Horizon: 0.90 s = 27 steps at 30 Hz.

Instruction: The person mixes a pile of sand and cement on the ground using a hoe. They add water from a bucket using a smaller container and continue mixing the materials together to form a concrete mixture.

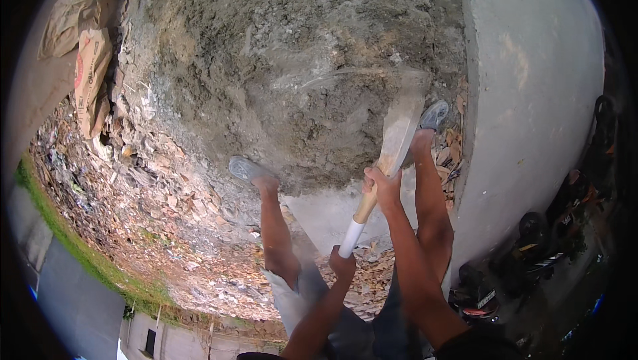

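My right hand [383,186] is closed around the wooden shaft of a long-handled digging tool [365,207]. Lower down, my left hand [342,265] grips the butt of the shaft, just below a white sleeve. The tool slants up and to the right, and its far end is smeared by motion over a heap of grey, crumbly wet mortar [292,114]. Whether that end is a hoe or a shovel I cannot tell. My feet, in grey shoes, stand at the heap's near edge, one on either side of the tool.
A smooth grey concrete wall or slab [531,114] borders the heap on the right. Torn brown paper sacks [92,81] lie at the far left. Rubble and litter [179,227] cover the ground at left, with a grass strip [100,260] beyond. Parked motorbikes [531,247] stand at lower right.
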Available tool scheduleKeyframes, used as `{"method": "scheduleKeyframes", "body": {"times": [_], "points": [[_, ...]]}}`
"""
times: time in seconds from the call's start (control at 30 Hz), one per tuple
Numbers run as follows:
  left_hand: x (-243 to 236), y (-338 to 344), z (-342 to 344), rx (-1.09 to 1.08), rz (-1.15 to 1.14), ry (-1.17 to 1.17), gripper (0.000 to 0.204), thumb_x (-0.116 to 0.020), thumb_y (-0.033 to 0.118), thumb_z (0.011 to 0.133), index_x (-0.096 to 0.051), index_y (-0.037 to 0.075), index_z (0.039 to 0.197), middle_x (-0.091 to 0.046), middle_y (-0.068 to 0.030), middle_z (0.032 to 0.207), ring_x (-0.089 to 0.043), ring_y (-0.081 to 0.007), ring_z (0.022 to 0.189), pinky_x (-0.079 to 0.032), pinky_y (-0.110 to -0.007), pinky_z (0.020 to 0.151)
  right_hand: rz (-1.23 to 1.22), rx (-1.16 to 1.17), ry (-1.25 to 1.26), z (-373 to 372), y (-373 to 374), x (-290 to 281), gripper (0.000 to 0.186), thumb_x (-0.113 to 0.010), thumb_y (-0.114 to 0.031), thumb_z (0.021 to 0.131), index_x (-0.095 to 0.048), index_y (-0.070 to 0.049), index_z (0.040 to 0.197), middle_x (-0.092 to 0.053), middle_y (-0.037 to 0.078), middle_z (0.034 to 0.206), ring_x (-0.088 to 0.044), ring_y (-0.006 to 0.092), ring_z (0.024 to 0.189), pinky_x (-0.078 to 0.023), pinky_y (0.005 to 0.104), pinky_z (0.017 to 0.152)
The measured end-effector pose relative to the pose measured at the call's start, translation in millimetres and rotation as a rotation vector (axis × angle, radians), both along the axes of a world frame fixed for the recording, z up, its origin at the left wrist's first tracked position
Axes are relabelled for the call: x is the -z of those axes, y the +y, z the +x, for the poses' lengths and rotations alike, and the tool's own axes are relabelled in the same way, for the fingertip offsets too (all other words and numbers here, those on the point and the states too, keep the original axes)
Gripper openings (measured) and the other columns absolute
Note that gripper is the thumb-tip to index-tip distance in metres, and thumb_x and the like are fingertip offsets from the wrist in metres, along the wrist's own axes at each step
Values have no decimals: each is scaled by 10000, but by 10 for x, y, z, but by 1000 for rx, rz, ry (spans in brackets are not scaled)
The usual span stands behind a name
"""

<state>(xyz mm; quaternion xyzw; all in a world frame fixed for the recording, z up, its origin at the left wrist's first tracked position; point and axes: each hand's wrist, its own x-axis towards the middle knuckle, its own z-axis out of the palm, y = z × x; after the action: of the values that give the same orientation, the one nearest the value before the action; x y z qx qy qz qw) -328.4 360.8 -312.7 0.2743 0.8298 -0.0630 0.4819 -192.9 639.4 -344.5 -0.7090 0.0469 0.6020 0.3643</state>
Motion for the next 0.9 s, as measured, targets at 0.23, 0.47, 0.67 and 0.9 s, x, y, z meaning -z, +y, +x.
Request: {"method": "scheduleKeyframes", "body": {"times": [0.23,0.47,0.67,0.9], "points": [[231,1370,284,60,172,-279,286,-787,192,739,-652,24,927,-697,-228,801,-700,-413,780,-547,-469,694,244,40,-148,379,1193,-606,188,-698,-8,829,-539,30,923,-581,82,698,-555,140,501,-450,295,433],[37,936,-244,150,-144,-123,325,-784,255,740,-708,12,942,-714,-208,809,-714,-376,778,-552,-458,715,-117,-189,-308,-130,910,778,182,-705,-123,822,-625,21,900,-629,80,665,-614,163,517,-490,323,457],[-318,462,-321,144,-190,-145,314,-775,232,745,-685,9,947,-712,-185,791,-724,-344,758,-554,-441,695,-242,-88,-124,-288,-98,837,190,-722,-93,808,-605,14,914,-607,65,655,-589,154,496,-471,314,436],[-43,2134,101,470,44,-540,335,-751,280,771,-663,27,974,-694,-236,819,-687,-424,810,-549,-486,732,87,306,-329,1394,1329,-294,167,-670,-85,837,-520,-14,845,-497,39,655,-468,140,465,-407,297,422]]}}
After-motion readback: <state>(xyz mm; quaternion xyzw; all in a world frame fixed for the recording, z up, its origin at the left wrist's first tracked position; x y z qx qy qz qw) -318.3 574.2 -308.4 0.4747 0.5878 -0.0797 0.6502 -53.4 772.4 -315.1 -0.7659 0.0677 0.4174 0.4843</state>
